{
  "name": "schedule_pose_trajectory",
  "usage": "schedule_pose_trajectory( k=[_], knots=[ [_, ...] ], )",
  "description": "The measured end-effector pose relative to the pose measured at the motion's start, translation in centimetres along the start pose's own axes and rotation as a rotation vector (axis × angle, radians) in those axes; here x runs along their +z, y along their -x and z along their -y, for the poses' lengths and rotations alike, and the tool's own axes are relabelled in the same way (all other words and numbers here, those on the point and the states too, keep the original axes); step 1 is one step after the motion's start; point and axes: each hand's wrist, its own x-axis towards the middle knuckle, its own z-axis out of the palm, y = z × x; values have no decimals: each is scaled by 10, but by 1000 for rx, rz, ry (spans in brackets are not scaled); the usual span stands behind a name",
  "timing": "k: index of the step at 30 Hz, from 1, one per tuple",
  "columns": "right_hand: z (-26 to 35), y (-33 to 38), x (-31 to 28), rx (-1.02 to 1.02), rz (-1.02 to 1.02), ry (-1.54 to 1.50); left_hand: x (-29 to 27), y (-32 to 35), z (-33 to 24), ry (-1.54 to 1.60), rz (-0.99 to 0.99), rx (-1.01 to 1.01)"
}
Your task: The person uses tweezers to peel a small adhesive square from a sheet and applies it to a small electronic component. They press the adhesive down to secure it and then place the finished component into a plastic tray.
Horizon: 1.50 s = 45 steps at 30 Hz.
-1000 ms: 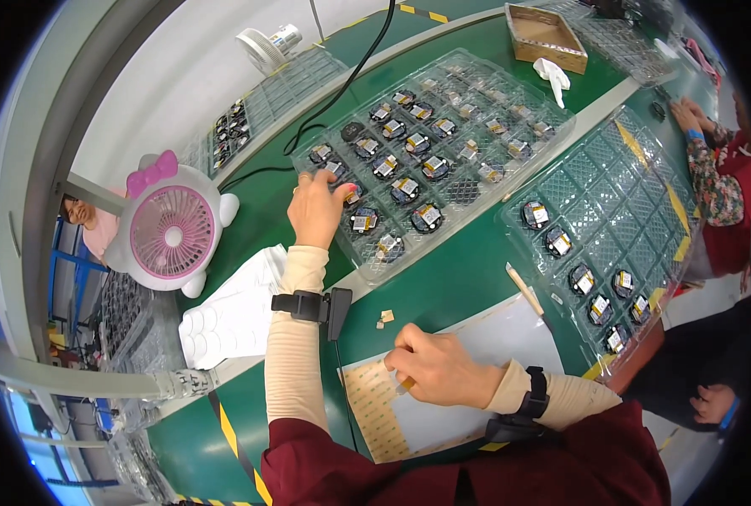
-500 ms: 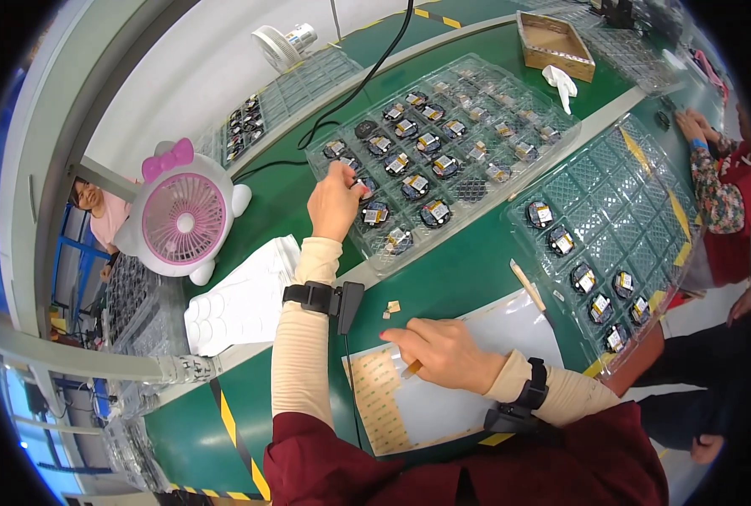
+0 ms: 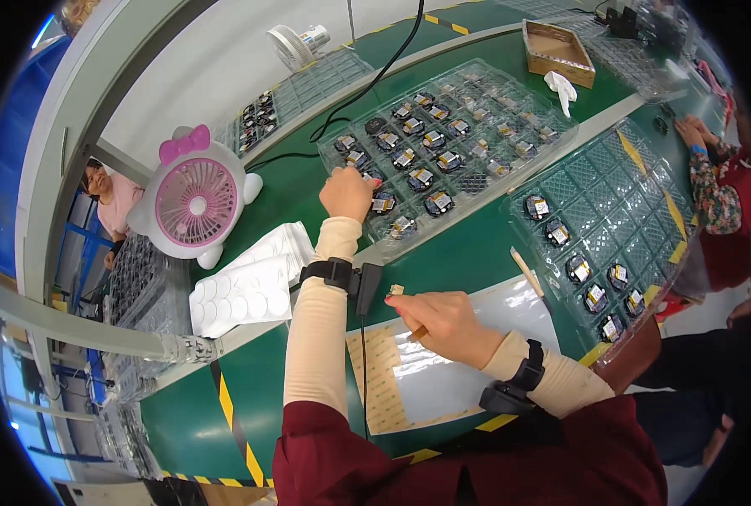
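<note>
Round parts (image 3: 421, 179) in clear tray (image 3: 474, 183) are reached by curled left hand (image 3: 347, 194); pinch cannot be told | amber piece (image 3: 417, 334) is gripped by right hand (image 3: 449, 325), forefinger extended | white-and-yellow labels (image 3: 439, 201) too small to be read

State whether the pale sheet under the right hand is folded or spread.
Spread: the pale sheet lies flat on the green bench, broad surface exposed.

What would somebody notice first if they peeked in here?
Probably the pink-and-white fan with its pink bow, at the picture's left. Next might come the clear tray of round black parts near the middle, with the left hand at its left end. The right hand is over a pale sheet below.
</note>
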Motion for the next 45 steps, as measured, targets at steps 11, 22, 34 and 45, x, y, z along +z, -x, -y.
schedule_pose_trajectory(
  k=[11,22,34,45],
  knots=[
    [-3,-15,-19,236,-135,-62,-96,88,-3,1439,435,-374],
    [11,-16,-9,692,87,-733,-127,172,-8,1560,362,-379],
    [13,-4,-4,619,165,-429,-118,187,-4,1439,349,-196],
    [11,-2,-2,471,12,-276,-113,183,-1,1532,488,-393]
  ],
)
